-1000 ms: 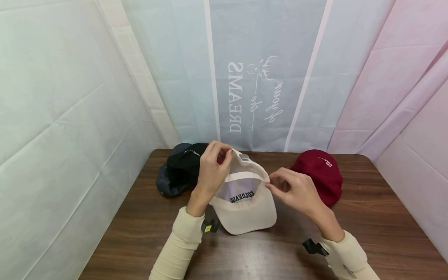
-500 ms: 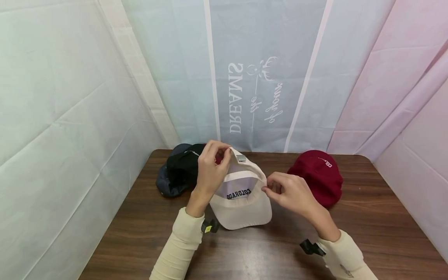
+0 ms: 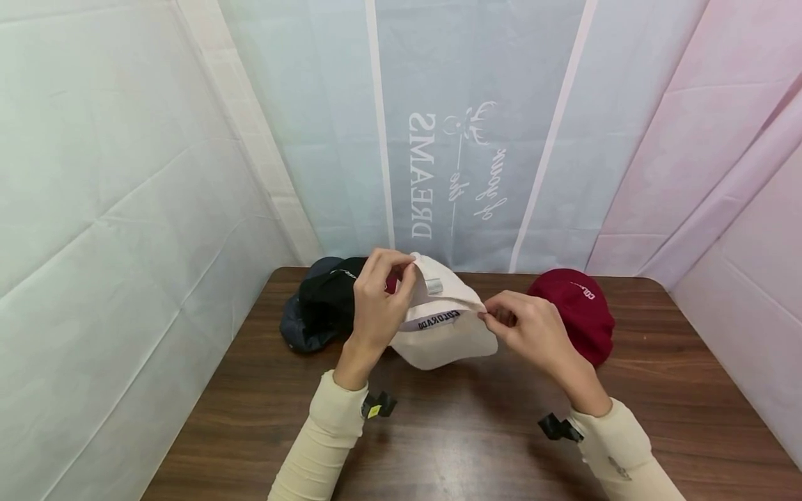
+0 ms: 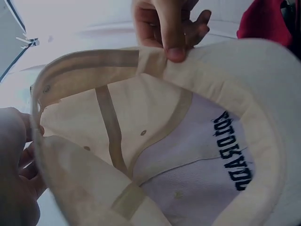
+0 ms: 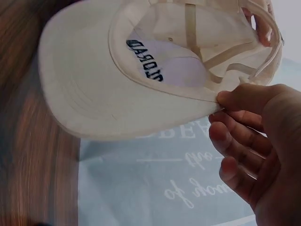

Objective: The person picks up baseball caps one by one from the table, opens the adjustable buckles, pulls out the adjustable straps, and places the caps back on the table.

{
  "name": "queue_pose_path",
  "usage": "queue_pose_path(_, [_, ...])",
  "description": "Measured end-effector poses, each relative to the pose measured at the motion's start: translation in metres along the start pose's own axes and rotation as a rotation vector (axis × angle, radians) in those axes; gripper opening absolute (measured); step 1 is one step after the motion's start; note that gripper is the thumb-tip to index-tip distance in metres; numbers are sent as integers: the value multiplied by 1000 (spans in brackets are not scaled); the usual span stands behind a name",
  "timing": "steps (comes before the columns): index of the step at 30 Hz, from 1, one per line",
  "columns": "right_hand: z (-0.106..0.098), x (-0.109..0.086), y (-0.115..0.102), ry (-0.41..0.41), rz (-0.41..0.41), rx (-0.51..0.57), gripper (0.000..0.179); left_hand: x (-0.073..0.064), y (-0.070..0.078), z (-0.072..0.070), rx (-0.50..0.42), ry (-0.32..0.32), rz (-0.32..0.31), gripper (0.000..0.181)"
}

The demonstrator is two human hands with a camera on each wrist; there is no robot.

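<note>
A cream baseball cap (image 3: pixel 447 348) hangs between both hands over the middle of the table, its inside turned toward me. Dark COLORADO lettering shows reversed within the crown in both wrist views. My left hand (image 3: pixel 382 299) pinches the back strap near its buckle. With thumb and fingers my right hand (image 3: pixel 529 330) pinches the cap's edge where the brim meets the crown; in the right wrist view the brim (image 5: pixel 94 89) stretches to the left of that thumb.
A dark red cap (image 3: pixel 576 313) lies behind my right hand. Beyond my left hand sit a black cap (image 3: pixel 328 296) and a dark blue cap (image 3: pixel 301 330), close together, with a bit of red behind the fingers. Cloth walls border the brown wooden table (image 3: pixel 451 445).
The cream cap's brim has swung up and away, so less of its inside shows in the head view. My right hand shifted left, then back right and slightly up, still pinching the cap.
</note>
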State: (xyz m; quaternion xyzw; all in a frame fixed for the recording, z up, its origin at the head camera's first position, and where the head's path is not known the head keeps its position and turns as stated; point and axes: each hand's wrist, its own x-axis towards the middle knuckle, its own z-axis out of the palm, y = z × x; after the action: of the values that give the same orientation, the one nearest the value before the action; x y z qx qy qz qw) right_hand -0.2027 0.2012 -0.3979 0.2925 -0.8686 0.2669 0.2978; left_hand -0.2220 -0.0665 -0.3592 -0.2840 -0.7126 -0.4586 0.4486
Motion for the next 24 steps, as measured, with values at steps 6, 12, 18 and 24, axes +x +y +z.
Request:
queue_pose_path(6, [-1,3,13,115,-48,-122,17,0,2,4,-24,-15,13,8])
queue_pose_path(12, [0,6,28,194,-65,-193,16,0,5,12,-55,-42,26,7])
queue_pose_path(18, [3,8,43,232,-64,-216,15,-3,6,23,-85,-81,49,8])
queue_pose_path(24, [7,7,57,285,-19,-233,17,-7,8,35,-70,-143,64,9])
